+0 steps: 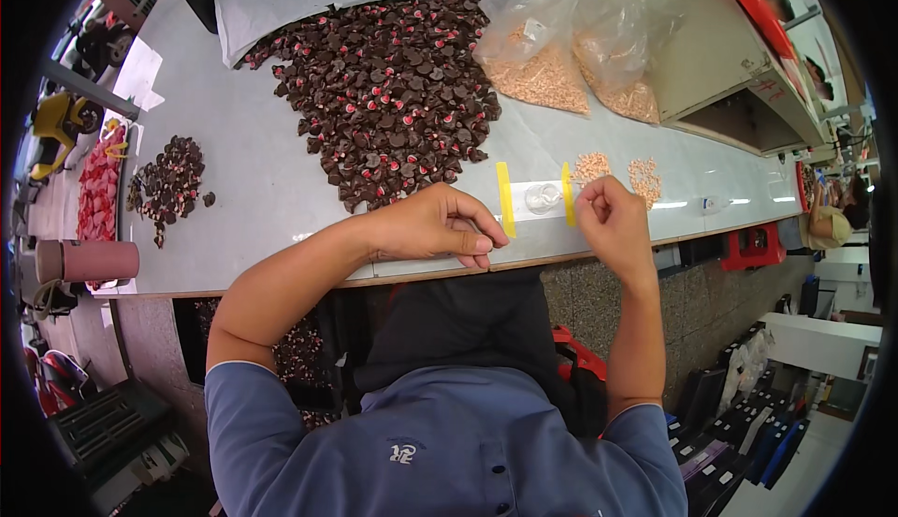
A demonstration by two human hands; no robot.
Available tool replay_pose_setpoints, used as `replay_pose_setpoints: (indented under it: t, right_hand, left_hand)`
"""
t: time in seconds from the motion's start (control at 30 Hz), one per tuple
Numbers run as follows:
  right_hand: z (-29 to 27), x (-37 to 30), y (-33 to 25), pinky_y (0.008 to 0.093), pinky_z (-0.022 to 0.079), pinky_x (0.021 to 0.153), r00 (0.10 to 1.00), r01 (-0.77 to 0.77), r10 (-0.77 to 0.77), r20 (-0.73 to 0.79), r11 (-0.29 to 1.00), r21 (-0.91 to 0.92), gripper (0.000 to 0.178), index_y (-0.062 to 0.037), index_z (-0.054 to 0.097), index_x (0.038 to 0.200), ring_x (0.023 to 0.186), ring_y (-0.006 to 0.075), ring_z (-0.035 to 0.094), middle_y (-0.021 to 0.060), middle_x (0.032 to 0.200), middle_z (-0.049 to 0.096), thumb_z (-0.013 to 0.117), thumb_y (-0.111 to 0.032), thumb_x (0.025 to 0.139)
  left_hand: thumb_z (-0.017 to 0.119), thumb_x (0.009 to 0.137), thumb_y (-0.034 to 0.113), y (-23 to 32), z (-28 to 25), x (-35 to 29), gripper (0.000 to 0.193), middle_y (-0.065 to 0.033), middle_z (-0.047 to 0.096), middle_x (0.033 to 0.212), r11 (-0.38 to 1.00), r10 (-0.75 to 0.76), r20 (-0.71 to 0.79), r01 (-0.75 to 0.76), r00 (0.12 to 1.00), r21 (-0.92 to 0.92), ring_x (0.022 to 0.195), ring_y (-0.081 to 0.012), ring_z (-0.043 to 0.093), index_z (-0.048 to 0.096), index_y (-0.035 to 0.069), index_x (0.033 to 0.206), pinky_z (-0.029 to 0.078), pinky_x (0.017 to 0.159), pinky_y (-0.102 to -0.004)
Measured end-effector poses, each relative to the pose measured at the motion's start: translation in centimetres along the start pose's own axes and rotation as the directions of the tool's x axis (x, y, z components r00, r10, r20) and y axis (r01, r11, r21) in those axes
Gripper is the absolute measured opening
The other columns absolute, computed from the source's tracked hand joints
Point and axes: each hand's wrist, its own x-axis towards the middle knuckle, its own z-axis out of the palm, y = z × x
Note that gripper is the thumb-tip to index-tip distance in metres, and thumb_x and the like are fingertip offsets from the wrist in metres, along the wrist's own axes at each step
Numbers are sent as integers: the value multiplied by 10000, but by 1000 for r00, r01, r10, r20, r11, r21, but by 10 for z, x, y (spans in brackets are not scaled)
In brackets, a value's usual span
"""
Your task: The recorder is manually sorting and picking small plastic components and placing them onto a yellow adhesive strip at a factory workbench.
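Note:
My left hand [435, 225] hovers at the table's front edge, just in front of the big heap of dark brown small parts [393, 87]. Its fingers are curled in with the thumb against them; whatever they hold is hidden. A white sheet [524, 215], held by yellow tape strips [506, 201], lies between my hands with a clear round blob or small dish [543, 199] on it. My right hand [615, 224] is closed in a pinch at the sheet's right end, beside a small pile of tan pieces [591, 167]. What sits in that pinch is too small to make out.
Clear plastic bags of tan pieces [538, 78] stand at the back, left of a beige metal box [739, 96]. A smaller dark pile [170, 179] lies at left, near a pink cup [101, 261]. Another tan pile [645, 180] is at right. A red stool [754, 246] stands beyond.

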Motion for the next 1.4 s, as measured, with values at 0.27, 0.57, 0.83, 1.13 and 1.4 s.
replay_pose_setpoints:
  t: [0.27,0.57,0.83,1.13,1.4]
  right_hand:
    - [63,-37,-43,188,313,451,973,218,-232,-9,901,376,77,-10,589,847,503,-1,425,-49,573,520,664,5,857]
    - [62,-39,-40,233,399,445,972,203,-232,28,895,397,97,-13,630,880,473,70,530,34,608,605,693,17,813]
    - [57,-34,-33,206,381,458,925,328,-373,76,883,335,63,1,639,894,518,37,504,4,641,596,677,25,850]
    - [46,-28,-33,240,419,464,895,432,-446,28,880,198,68,-1,633,867,501,103,546,44,633,592,678,33,828]
    - [-7,0,-38,377,456,523,844,536,-496,203,800,-270,141,-69,602,879,559,273,601,68,649,614,693,-8,791]
  left_hand:
    - [704,918,141,-4,5,2,209,-96,711,924,998,-60,-39,60,997,-9,832,-147,706,689,-23,1046,572,696,-249]
    - [702,926,175,-3,6,-1,211,-92,705,908,998,-62,-47,62,997,-7,816,-147,703,682,-20,1005,575,693,-253]
    - [692,933,179,-1,5,0,210,-94,699,903,997,-73,-22,74,997,24,819,-155,707,678,-21,994,580,685,-256]
    - [699,927,181,-3,5,3,219,-97,702,928,998,-57,-42,58,998,26,815,-160,708,685,-23,1007,580,681,-259]
    - [713,899,90,-2,4,0,245,-98,722,961,998,-42,-45,44,998,46,842,-132,704,683,-31,1110,554,686,-240]
